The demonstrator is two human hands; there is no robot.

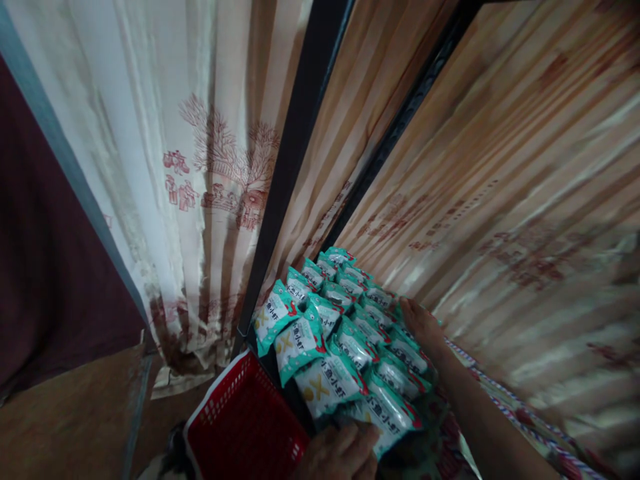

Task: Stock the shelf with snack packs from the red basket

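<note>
Rows of snack packets [345,350], white and teal with dark Chinese characters, stand packed together at the lower middle. My right hand [423,323] lies along the right side of the rows, its fingers stretched out against the packets near the curtain. At the bottom edge, my left hand [343,453] is beside the nearest packet [383,417]. Its fingers are loosely bent and slightly apart, and nothing shows in them. The palm is out of sight. What the packets rest on is mostly hidden.
A red plastic basket [250,420] with a pale rim sits left of the packets. Dark metal posts [295,147] rise behind. Pale printed curtains [215,80] hang at the back and right. Brown floor tiles [75,413] and a dark maroon cloth [45,267] are at left.
</note>
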